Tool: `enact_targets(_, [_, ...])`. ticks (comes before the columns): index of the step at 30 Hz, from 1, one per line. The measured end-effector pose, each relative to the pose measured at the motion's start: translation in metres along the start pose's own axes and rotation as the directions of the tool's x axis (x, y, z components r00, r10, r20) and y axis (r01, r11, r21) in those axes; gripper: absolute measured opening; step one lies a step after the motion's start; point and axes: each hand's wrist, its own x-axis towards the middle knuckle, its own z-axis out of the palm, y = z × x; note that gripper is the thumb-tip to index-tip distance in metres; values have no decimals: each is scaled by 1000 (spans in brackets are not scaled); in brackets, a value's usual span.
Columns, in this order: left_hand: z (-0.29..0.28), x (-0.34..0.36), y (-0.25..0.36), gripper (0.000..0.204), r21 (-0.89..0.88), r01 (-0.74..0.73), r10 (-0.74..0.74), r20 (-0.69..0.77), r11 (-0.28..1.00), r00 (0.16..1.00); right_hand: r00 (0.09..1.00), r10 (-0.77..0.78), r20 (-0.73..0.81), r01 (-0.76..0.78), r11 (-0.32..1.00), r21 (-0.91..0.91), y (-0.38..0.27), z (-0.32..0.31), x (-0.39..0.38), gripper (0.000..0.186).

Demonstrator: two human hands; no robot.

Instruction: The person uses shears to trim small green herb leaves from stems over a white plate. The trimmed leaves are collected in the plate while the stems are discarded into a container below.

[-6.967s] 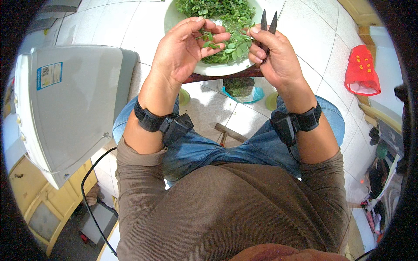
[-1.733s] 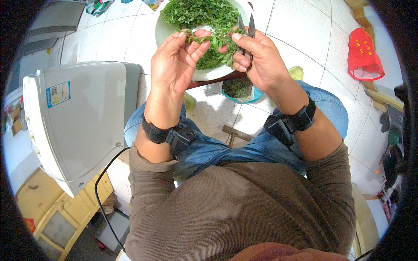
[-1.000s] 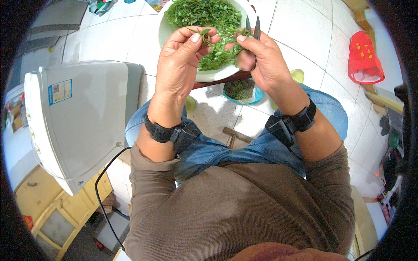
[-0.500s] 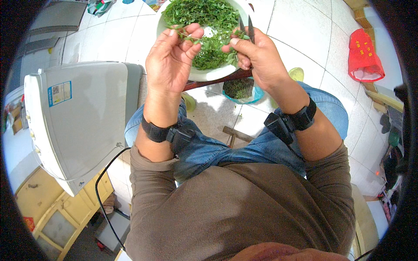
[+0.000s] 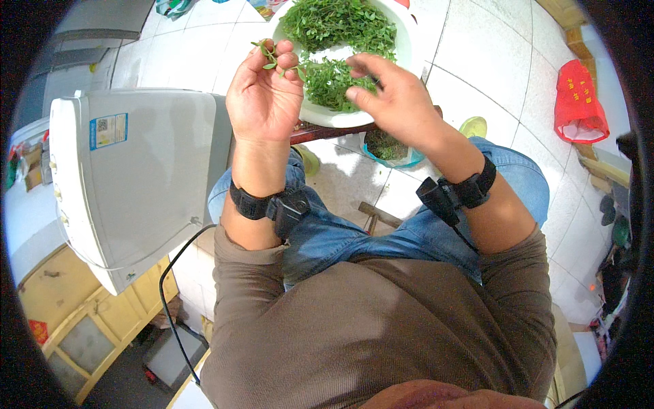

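Note:
My left hand (image 5: 266, 102) is raised at the basin's left rim, fingertips pinching a small green leafy sprig (image 5: 270, 56). Over the right side of the white basin (image 5: 407, 41) is my right hand (image 5: 402, 102), palm turned down, thumb and forefinger apart. A narrow dark blade tip, seemingly of scissors (image 5: 426, 72), sticks out past its back; the handles and the other fingers are hidden. Loose leafy greens (image 5: 340, 24) fill the far part of the basin. A smaller heap of greens (image 5: 330, 85) lies nearer, between my hands.
The basin rests on a dark red support (image 5: 334, 133). Below it stands a bag-lined container (image 5: 392, 153) with dark scraps. A white appliance (image 5: 157, 184) is at my left, its black cable (image 5: 163, 293) running beside me. A red bag (image 5: 579, 102) lies at the right.
My right hand has turned palm down; its thumb and forefinger have spread, and the blades seen upright before are now mostly hidden. The left hand lifts its sprig slightly apart from the heap.

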Motion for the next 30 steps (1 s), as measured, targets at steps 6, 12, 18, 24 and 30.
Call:
enact_targets(6, [-4, -1, -15, 17, 38, 51, -51, -8, 998, 999, 987, 107, 118, -152, 852, 501, -6, -14, 0, 24])
enact_targets(12, [3, -1, -26, 18, 173, 27, -17, -58, 985, 998, 993, 97, 67, -117, 872, 476, -8, -14, -3, 16])
enact_targets(18, [20, -8, -41, 33, 582, 10, 25, -53, 813, 998, 976, 206, 63, -209, 834, 510, -8, -21, -8, 14])
enact_targets(24, [23, -11, -45, 41, 708, -32, 17, 28, 705, 999, 973, 212, 96, -230, 812, 537, -7, -25, -10, 16])
enact_targets(30, [23, -13, -45, 36, 797, -79, 80, 38, 599, 996, 998, 63, -16, -52, 924, 379, -7, -25, -6, 21])
